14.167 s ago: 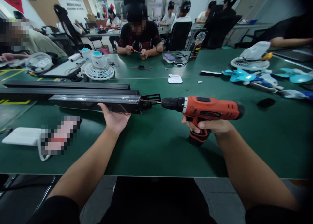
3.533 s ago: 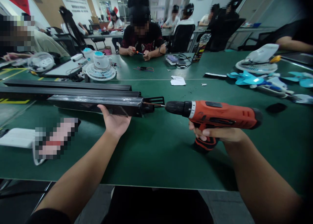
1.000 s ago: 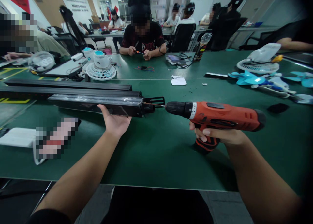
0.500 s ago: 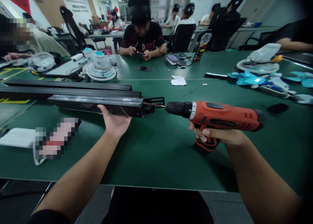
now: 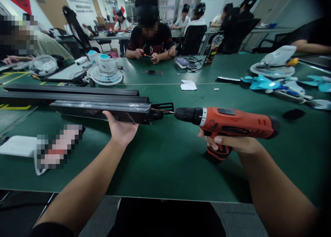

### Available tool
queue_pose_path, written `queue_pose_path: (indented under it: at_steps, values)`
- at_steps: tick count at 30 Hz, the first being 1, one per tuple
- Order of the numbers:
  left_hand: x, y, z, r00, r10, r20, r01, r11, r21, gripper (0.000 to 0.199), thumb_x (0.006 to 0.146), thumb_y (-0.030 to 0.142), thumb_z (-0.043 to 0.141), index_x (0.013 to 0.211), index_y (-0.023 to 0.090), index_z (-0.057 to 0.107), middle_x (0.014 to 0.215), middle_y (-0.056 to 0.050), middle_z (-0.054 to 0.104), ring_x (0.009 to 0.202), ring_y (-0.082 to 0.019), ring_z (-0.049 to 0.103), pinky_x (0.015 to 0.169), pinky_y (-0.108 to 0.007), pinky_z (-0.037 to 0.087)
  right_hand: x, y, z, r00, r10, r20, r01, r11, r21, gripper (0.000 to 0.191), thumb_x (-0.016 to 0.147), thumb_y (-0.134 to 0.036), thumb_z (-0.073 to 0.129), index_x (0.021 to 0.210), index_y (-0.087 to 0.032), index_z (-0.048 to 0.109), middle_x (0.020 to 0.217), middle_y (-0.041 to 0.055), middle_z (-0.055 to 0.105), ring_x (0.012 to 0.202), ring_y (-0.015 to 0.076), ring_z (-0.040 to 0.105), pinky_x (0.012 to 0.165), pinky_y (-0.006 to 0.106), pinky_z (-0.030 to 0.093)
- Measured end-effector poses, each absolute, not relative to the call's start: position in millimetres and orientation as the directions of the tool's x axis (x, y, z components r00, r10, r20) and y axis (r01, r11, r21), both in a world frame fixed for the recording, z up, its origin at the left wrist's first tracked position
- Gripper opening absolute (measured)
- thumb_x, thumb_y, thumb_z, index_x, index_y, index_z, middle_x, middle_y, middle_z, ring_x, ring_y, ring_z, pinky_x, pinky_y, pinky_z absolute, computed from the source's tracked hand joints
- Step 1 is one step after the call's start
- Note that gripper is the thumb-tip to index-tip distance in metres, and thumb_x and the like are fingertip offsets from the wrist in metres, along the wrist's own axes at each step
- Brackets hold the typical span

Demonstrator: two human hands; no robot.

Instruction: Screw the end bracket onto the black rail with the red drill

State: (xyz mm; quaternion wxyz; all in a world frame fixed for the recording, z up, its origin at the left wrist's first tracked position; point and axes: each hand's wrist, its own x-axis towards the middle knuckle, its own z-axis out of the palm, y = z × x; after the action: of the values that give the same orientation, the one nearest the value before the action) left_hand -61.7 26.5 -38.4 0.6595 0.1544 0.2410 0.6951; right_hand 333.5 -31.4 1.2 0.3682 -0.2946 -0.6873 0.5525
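My left hand (image 5: 124, 131) grips a long black rectangular bar (image 5: 103, 112) from below, its thumb up along the near face and its other fingers hidden underneath. A slotted black bracket (image 5: 165, 107) and a ribbed black fitting (image 5: 156, 115) stick out of the bar's right end. My right hand (image 5: 230, 143) is wrapped round the handle of a red and black cordless drill (image 5: 238, 121), which points left. From the drill's chuck a thin bit (image 5: 167, 111) runs to the bar's end face; its tip's exact seat is too small to make out.
Two more black bars (image 5: 74, 95) lie behind the held one. A phone (image 5: 63, 145) and a white box (image 5: 19, 145) lie at left. White fan parts (image 5: 106, 73) stand farther back; blue fan blades (image 5: 263, 82) lie at right. A person (image 5: 151, 37) sits opposite.
Almost nothing differs. Both hands, the bar and the drill keep the same positions, with only a very slight shift to the left.
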Motion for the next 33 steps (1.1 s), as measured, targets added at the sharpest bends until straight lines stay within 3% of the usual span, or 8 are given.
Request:
queue_pose_path:
  at_steps: [6,20,26,33]
  values:
    - [-61.8,26.2,-37.4,-0.079,0.991,-0.106,-0.843,-0.010,0.537,0.087,0.103,0.094,0.055,0.166,0.035,0.067,0.154,-0.009,0.082,0.156,-0.036,0.068,0.121,-0.047,0.062,330.7,-29.9,-0.9,-0.571,0.766,0.296,-0.119,0.280,-0.953,0.043,0.103,-0.054,0.090,0.123,-0.016,0.088,0.073,0.0049,0.079,0.054,0.0172,0.070,0.052,0.029,0.064]
    - [-72.1,34.3,-52.4,-0.019,0.998,-0.053,-0.865,0.011,0.501,0.088,0.104,0.093,0.056,0.171,0.036,0.061,0.156,-0.009,0.081,0.157,-0.036,0.068,0.121,-0.047,0.061,326.7,-32.5,2.3,-0.555,0.797,0.240,-0.038,0.263,-0.964,0.035,0.106,-0.055,0.085,0.115,-0.021,0.088,0.068,0.0022,0.076,0.053,0.0172,0.069,0.057,0.031,0.066]
    - [-67.9,32.2,-47.1,-0.052,0.993,-0.102,-0.883,0.002,0.469,0.085,0.105,0.092,0.056,0.166,0.033,0.067,0.158,-0.011,0.080,0.160,-0.038,0.065,0.120,-0.049,0.062,328.0,-32.6,2.5,-0.542,0.815,0.206,0.009,0.250,-0.968,0.040,0.104,-0.058,0.086,0.114,-0.019,0.089,0.066,0.0032,0.077,0.052,0.0170,0.068,0.058,0.030,0.065]
    - [-59.3,27.2,-36.9,-0.118,0.986,-0.121,-0.850,-0.037,0.526,0.089,0.103,0.093,0.056,0.165,0.031,0.067,0.154,-0.011,0.082,0.161,-0.037,0.064,0.121,-0.047,0.061,329.1,-34.2,0.4,-0.527,0.826,0.201,0.013,0.244,-0.970,0.037,0.104,-0.058,0.085,0.113,-0.022,0.089,0.068,0.0023,0.076,0.053,0.0178,0.069,0.055,0.031,0.064]
